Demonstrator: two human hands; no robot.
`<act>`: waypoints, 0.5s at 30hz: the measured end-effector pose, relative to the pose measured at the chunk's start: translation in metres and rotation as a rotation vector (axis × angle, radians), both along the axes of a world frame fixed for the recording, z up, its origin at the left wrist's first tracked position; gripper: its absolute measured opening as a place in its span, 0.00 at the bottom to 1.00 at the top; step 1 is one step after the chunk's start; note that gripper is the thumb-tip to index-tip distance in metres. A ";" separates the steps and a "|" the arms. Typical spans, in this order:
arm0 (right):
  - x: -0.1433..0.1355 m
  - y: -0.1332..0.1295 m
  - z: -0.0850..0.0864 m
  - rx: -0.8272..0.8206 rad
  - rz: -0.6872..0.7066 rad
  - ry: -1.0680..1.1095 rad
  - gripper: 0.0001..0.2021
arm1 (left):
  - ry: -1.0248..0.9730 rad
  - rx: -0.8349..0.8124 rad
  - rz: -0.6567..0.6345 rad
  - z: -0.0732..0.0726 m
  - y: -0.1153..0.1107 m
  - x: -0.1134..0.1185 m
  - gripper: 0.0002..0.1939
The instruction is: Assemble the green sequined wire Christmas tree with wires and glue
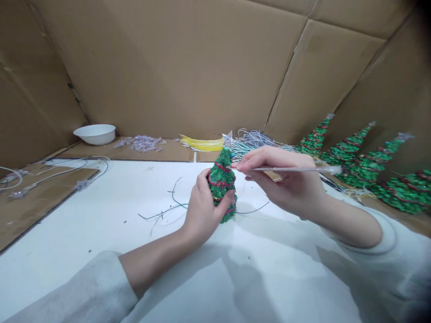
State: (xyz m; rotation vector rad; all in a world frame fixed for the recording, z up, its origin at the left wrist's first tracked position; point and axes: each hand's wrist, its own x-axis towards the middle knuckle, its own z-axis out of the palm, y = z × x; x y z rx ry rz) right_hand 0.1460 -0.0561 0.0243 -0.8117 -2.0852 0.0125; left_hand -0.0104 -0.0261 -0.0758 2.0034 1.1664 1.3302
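A small green beaded Christmas tree [222, 179] with red garlands and a clear star on top stands upright on the white table. My left hand [206, 208] is closed round its left side and lower part, the thumb across the front. From the right, my right hand [286, 177] pinches a thin pale rod [296, 169] with a whitish blunt end. The rod's other end points at the upper part of the tree, by a red garland; whether it touches cannot be made out. Thin dark wires [164, 208] lie on the table on both sides of the tree.
Several similar trees [363, 161] stand or lean at the right. Along the back are a white bowl [96, 134], a pile of clear stars [144, 143], yellow wires [202, 143] and grey-green wires [251, 142]. White wires with stars [81, 184] lie left. Cardboard walls [168, 67] enclose the table.
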 end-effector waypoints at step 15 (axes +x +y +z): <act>0.011 0.002 0.010 0.133 0.108 0.001 0.08 | -0.005 -0.032 -0.007 0.001 0.000 0.000 0.26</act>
